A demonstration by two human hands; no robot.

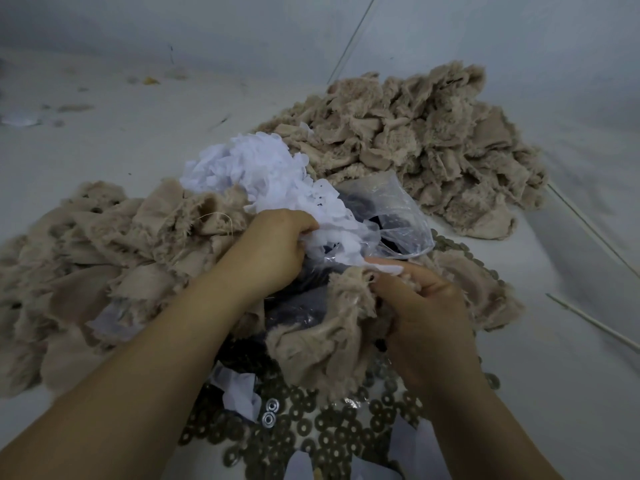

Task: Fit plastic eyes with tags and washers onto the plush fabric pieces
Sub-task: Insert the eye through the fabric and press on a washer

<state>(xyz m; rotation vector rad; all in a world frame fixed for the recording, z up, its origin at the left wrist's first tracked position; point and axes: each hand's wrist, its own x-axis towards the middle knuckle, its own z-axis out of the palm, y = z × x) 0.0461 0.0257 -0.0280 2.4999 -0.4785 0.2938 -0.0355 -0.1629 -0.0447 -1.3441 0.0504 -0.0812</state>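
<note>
Fingers (308, 225) pinch white tags (263, 171), others (398, 271) grip plush (325, 327) over pale tabletop (104, 143).

A heap of plush pieces (426, 143) lies at the far right of the counter (104, 140); a second heap (104, 254) lies at left. The tag pile (263, 171) sits between them, a plastic bag (391, 216) beside it at right. Washers (329, 434) lie nearest, in front.

Surface: pale grey table (138, 140).
Far right: tan plush pieces heap (415, 140).
Left: second plush heap (86, 258).
Middle: white tags (256, 168).
Near edge: brown washers (329, 434).
Far left: scraps, possibly lint (74, 108).
</note>
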